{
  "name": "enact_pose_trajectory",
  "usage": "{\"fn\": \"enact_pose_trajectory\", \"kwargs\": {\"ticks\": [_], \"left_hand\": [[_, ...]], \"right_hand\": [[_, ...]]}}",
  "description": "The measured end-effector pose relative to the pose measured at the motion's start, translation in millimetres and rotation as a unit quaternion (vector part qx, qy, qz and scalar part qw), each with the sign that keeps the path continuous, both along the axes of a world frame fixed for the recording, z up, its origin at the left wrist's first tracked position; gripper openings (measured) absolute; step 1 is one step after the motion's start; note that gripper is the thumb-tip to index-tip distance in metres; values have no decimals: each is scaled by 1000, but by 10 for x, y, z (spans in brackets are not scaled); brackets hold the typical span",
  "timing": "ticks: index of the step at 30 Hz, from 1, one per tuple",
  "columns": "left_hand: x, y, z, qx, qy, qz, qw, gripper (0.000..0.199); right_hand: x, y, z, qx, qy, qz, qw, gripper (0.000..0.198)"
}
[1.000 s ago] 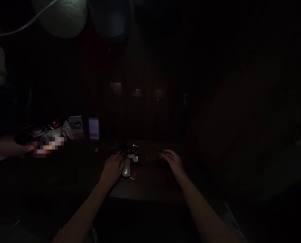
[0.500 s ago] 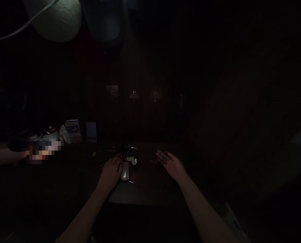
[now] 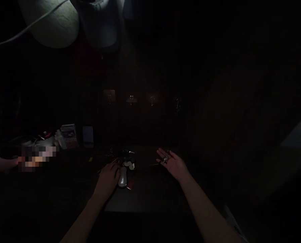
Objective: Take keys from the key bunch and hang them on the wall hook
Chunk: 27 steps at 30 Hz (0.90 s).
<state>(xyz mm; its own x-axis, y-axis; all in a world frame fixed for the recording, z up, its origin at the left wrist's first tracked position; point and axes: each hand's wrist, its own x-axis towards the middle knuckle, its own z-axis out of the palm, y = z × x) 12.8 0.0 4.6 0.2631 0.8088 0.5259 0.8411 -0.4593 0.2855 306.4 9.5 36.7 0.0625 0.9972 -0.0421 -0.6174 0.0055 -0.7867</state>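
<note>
On the dark brown tabletop (image 3: 150, 199), as the head view shows, my right hand (image 3: 176, 166) is turned palm up, fingers spread and unclenched, with a small, silvery, metal-looking piece (image 3: 165, 159) lying across the fingers. I judge it light, stiff and rather slippery, so it could slide off if my palm tipped; a fingertip pinch at its edge should suit it best. A thin, pale, straight strip (image 3: 153, 164) shows just beside those fingertips; whether I hold it, I cannot tell.

My left hand (image 3: 107, 177) lies palm down over a cluttered heap, its fingers beside a glossy silver-grey, narrow-waisted object (image 3: 122, 178). I can't tell whether they grip anything. That smooth shell looks hard and easily handled, best held at the waist. Near it lies a flat, cream-coloured, curvy piece (image 3: 128, 165), probably light.
</note>
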Motion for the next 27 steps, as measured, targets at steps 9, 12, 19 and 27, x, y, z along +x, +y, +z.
{"fn": "enact_pose_trajectory", "kwargs": {"ticks": [9, 12, 19, 27], "left_hand": [[-23, 49, -57, 7, -8, -18, 1000, 22], [-28, 57, -73, 22, -9, -17, 1000, 25], [-33, 84, -77, 14, -1, -20, 1000, 28], [-19, 94, -70, 3, -25, -21, 999, 29]], "right_hand": [[351, 237, 582, 45, -68, -134, 988, 5], [435, 302, 811, 58, -78, -179, 979, 8], [512, 521, 1322, 74, -138, -240, 958, 12], [487, 827, 1605, 71, -239, -278, 928, 10]]}}
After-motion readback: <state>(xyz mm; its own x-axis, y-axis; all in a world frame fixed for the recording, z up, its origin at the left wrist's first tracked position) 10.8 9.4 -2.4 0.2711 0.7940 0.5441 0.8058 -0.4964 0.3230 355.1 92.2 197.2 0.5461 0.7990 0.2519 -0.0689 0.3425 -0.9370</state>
